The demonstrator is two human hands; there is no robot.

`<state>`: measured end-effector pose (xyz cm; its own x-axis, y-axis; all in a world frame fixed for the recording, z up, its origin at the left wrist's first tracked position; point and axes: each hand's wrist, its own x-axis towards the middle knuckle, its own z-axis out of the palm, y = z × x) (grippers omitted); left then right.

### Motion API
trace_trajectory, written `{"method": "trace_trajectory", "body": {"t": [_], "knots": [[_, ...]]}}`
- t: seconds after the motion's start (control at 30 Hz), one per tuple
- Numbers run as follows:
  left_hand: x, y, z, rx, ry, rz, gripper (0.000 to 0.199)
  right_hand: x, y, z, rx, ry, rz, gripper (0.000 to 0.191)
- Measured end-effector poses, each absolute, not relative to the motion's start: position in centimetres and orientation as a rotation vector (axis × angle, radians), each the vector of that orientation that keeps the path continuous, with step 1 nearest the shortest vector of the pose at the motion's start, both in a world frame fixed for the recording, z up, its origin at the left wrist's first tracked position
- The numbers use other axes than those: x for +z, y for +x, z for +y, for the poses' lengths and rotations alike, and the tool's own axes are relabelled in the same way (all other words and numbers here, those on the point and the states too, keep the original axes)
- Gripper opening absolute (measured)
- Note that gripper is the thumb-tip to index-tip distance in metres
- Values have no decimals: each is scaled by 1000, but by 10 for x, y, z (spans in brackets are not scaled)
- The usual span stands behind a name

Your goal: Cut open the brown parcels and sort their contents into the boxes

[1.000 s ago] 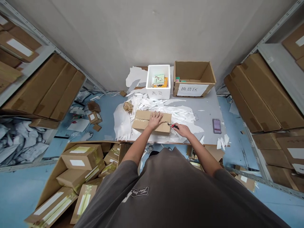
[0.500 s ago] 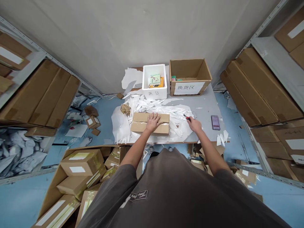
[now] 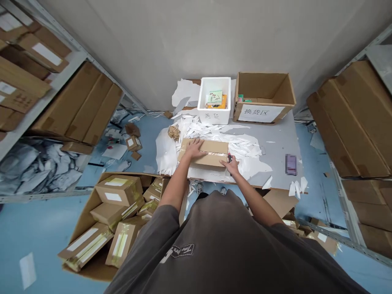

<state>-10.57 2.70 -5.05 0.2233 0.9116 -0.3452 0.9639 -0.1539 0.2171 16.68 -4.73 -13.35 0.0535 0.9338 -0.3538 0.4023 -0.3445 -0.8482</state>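
Observation:
A closed cardboard box point(image 3: 216, 148) with a strip of clear tape along its top lies across the near part of the table. My left hand point(image 3: 193, 149) rests on the box's left half, its fingers stretched out. At the box's right end is my right hand point(image 3: 232, 165), closed round a red and black utility knife point(image 3: 229, 158). Its thumb touches the near right corner of the box. Whether the blade is out, I cannot tell. White paper scraps point(image 3: 245, 145) lie behind and beside the box, with crumpled brown paper point(image 3: 174, 133) at its far left.
Behind the scraps stand a white foam box point(image 3: 213, 118) holding small packets and an open labelled carton point(image 3: 260, 113). A blurred purple item point(image 3: 290, 164) lies at the table's right. Taped parcels fill a large carton point(image 3: 88, 279) at lower left. Loaded shelves flank both sides.
My right hand has come in from the right with the utility knife to the box's right end. My left hand has slid left along the box. The whole view has shifted.

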Motion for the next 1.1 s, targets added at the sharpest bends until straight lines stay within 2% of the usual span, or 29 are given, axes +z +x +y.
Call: {"method": "trace_trajectory", "body": {"t": [0.17, 0.33, 0.43, 0.57, 0.6, 0.67, 0.73, 0.77, 0.83, 0.9, 0.93, 1.1], "knots": [[-37, -156, -5, -243, 1957, 1926, 87, -113, 164, 35, 1054, -2054, -1446, 66], [-46, -103, -66, -148, 1614, 2333, 84, -83, 107, 112, 954, -2092, -1550, 65], [-49, -69, -78, -131, 1477, 2424, 97, -72, 90, 112, 973, -2036, -1576, 65], [-40, -61, -69, -193, 1395, 2265, 114, -82, 113, 47, 931, -1971, -1557, 67], [-36, -65, -67, -185, 1447, 2239, 111, -88, 124, 25, 959, -1975, -1537, 70], [-31, -77, -65, -141, 1704, 2149, 89, -104, 142, -16, 1063, -2031, -1472, 74], [-31, -90, -65, -130, 2106, 1874, 68, -118, 153, -45, 1177, -2044, -1378, 73], [-33, -95, -65, -170, 2283, 1668, 67, -124, 155, -54, 1233, -2026, -1319, 71], [-38, -101, -64, -317, 2480, 1308, 84, -131, 154, -62, 1285, -1973, -1226, 66], [-43, -101, -59, -436, 2552, 1152, 101, -133, 151, -59, 1260, -1930, -1199, 64], [-44, -100, -55, -459, 2585, 1131, 103, -133, 150, -55, 1227, -1919, -1211, 63], [-34, -84, -22, -430, 2754, 1056, 83, -127, 156, -22, 1093, -1982, -1262, 64]]}}
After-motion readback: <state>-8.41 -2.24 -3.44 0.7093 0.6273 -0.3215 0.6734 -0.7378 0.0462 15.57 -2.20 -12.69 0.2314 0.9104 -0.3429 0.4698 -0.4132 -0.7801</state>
